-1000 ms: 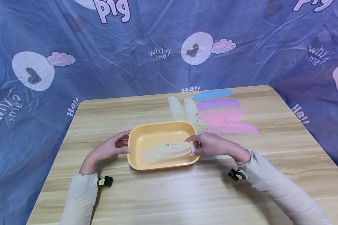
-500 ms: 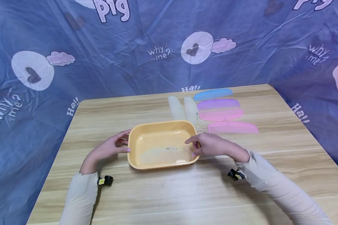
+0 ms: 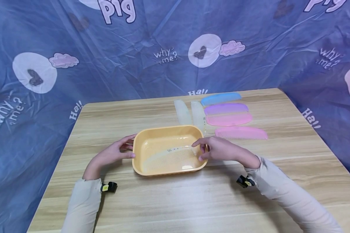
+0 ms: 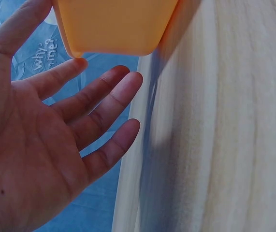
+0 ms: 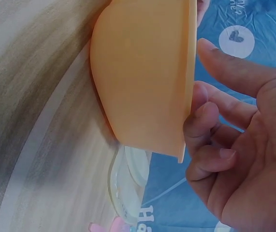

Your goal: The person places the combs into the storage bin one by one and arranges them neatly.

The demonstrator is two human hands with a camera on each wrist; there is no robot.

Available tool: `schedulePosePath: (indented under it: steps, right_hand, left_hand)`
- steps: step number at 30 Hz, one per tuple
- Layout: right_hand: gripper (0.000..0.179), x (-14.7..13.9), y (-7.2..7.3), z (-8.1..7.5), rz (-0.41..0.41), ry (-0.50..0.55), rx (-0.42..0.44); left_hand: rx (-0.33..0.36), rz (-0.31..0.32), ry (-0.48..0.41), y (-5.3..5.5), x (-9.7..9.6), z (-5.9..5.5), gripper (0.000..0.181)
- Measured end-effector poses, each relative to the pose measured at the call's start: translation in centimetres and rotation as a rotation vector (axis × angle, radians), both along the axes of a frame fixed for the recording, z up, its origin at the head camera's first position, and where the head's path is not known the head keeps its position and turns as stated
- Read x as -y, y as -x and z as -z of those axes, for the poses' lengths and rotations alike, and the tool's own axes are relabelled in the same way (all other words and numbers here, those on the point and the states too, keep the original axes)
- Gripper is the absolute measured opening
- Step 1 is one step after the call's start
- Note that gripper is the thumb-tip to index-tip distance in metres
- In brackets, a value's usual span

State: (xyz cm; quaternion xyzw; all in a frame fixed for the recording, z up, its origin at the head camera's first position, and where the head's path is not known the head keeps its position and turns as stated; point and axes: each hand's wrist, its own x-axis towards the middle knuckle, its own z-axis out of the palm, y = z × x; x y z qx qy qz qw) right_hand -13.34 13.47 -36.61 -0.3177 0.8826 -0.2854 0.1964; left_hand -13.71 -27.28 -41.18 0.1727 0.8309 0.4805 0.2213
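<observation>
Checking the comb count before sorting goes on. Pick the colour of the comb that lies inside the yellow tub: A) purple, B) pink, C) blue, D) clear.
D: the clear comb lies slanted in the tub, while the blue comb, purple comb and pink combs lie on the table behind it.

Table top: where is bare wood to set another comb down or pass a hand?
Bare wood lies along the table's near edge below the orange tray, and across the left side beyond the left hand. Crowded: behind and right of the tray, where six combs lie.
</observation>
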Motion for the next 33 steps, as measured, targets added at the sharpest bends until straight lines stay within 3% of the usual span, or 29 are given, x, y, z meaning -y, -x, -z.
schedulePosePath:
  steps: [19, 29, 33]
  right_hand:
    - [0.043, 0.5, 0.6, -0.5, -0.027, 0.097, 0.008]
    - [0.042, 1.6, 1.5, -0.6, -0.124, 0.121, -0.025]
    - [0.042, 2.1, 1.9, -0.5, -0.151, 0.120, 0.006]
  left_hand:
    - [0.014, 0.000, -0.024, 0.0, -0.1, 0.2, 0.081]
    - [0.025, 0.011, -0.052, -0.1, 0.0, 0.3, 0.080]
    - [0.031, 0.010, -0.063, -0.1, 0.0, 0.3, 0.081]
